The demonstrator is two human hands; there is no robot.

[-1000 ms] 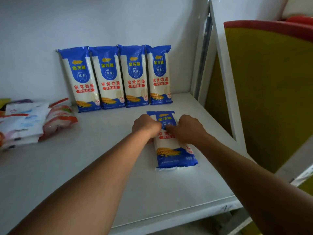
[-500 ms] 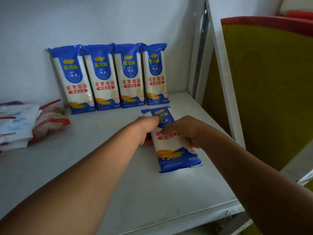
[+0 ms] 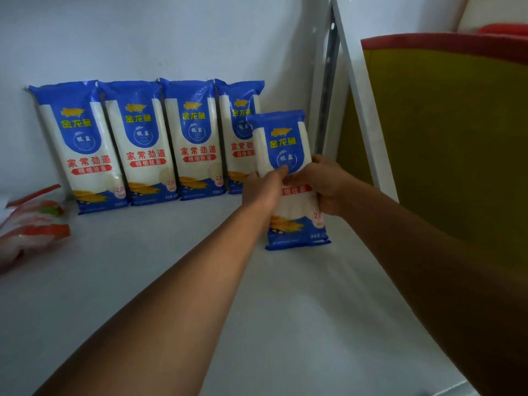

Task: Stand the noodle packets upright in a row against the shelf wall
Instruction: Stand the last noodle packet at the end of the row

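Several blue and white noodle packets (image 3: 143, 144) stand upright in a row against the white back wall (image 3: 143, 32) of the shelf. One more noodle packet (image 3: 283, 138) is raised nearly upright in front of the row's right end, partly covering the rightmost packet (image 3: 237, 132). My left hand (image 3: 261, 190) grips its left side at mid height. My right hand (image 3: 325, 184) grips its right side. Whether its lower edge touches the shelf board (image 3: 171, 267) I cannot tell.
Red and white plastic packages (image 3: 31, 227) lie at the shelf's left edge. A white upright post (image 3: 360, 95) bounds the shelf on the right, with a yellow panel (image 3: 451, 138) trimmed in red beyond it. The shelf's front edge runs at the lower right.
The packet lay flat on the shelf under both hands. Both hands have lifted its top end up and carried it back toward the right end of the row.
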